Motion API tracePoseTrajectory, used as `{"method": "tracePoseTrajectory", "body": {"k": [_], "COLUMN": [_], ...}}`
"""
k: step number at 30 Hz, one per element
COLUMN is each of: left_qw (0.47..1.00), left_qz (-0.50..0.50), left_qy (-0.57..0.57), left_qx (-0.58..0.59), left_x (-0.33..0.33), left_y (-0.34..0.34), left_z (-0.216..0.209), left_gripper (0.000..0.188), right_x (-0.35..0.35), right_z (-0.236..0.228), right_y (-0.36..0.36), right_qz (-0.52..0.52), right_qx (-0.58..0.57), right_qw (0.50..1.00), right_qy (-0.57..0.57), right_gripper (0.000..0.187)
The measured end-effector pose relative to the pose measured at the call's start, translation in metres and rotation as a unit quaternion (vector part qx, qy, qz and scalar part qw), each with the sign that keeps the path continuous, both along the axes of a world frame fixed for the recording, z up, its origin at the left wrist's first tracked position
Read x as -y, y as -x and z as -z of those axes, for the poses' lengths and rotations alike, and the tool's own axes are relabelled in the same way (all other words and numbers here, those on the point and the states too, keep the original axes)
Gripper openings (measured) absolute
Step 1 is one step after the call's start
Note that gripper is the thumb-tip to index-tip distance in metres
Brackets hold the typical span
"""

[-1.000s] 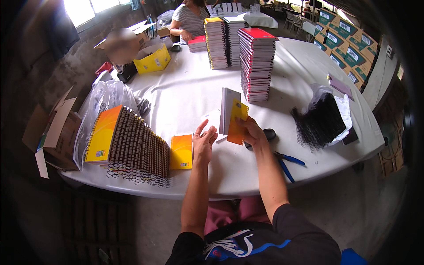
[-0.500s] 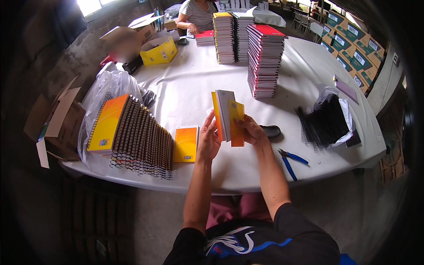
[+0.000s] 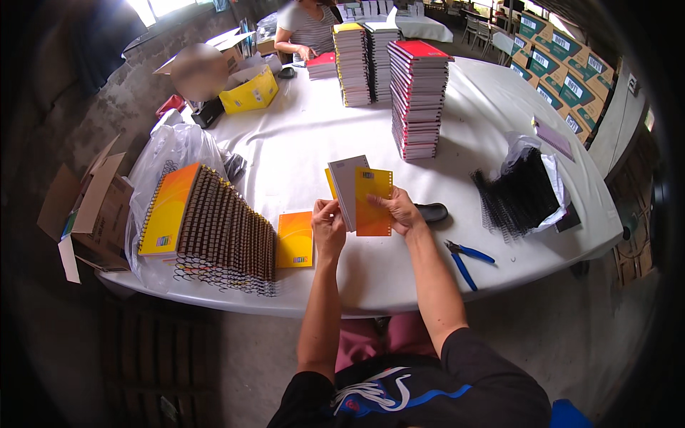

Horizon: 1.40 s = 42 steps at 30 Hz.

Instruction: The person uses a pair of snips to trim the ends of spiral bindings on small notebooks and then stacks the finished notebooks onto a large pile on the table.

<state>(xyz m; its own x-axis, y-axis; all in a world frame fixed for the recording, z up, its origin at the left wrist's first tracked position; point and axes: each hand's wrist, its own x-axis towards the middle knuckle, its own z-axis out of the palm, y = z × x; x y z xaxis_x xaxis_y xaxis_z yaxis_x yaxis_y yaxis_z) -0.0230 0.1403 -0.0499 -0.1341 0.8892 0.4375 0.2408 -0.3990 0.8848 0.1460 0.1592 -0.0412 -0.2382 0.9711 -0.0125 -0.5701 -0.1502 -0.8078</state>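
Above the near part of the table I hold a small unbound notebook in both hands. My left hand point(image 3: 329, 227) pinches the lower left edge of its white page block point(image 3: 342, 187), with a strip of yellow-orange cover showing behind. Closed on a loose yellow-orange cover point(image 3: 373, 214) with punched holes down its right side is my right hand point(image 3: 402, 212), thumb on the front. Left of my hands a similar yellow-orange notebook point(image 3: 295, 239) lies flat. Beside it leans a big stack of notebooks point(image 3: 222, 232) with dark wire coils sticking out.
Blue-handled cutters point(image 3: 468, 261) and a dark oblong object point(image 3: 431, 212) lie to the right, near a bundle of black coils point(image 3: 519, 196). Tall notebook stacks point(image 3: 419, 100) rise at the far side, where a person point(image 3: 307, 36) sits. An open carton point(image 3: 100, 207) stands left.
The loose cover has turned to face me and swung left over the page block. My left hand has shifted from supporting the notebook's side to pinching its lower left edge.
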Motion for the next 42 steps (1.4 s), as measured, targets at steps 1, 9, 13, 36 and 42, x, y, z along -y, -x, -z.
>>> {"method": "tracePoseTrajectory", "body": {"k": [1, 9, 13, 36, 42], "left_qw": [0.998, 0.959, 0.88, 0.895, 0.954], "left_qz": [-0.003, -0.092, -0.16, -0.041, 0.002], "left_qy": [-0.004, 0.068, 0.064, -0.106, -0.092], "left_qx": [-0.055, -0.261, -0.442, -0.432, -0.285], "left_x": [0.001, -0.005, 0.002, 0.147, 0.141], "left_y": [0.001, -0.012, -0.021, -0.025, -0.025], "left_z": [0.002, 0.006, 0.013, -0.03, -0.001], "left_gripper": [0.025, 0.048, 0.04, 0.046, 0.053], "right_x": [0.001, -0.008, -0.007, 0.146, 0.158], "right_z": [-0.001, 0.01, 0.001, -0.073, -0.045], "right_y": [0.001, 0.005, -0.001, -0.013, -0.062], "right_qz": [0.001, 0.236, 0.299, 0.061, 0.024], "right_qx": [0.003, 0.223, 0.138, 0.802, 0.546], "right_qw": [1.0, 0.943, 0.94, 0.516, 0.818], "right_qy": [0.0, -0.069, -0.087, -0.295, -0.177], "right_gripper": [0.031, 0.028, 0.024, 0.012, 0.026]}}
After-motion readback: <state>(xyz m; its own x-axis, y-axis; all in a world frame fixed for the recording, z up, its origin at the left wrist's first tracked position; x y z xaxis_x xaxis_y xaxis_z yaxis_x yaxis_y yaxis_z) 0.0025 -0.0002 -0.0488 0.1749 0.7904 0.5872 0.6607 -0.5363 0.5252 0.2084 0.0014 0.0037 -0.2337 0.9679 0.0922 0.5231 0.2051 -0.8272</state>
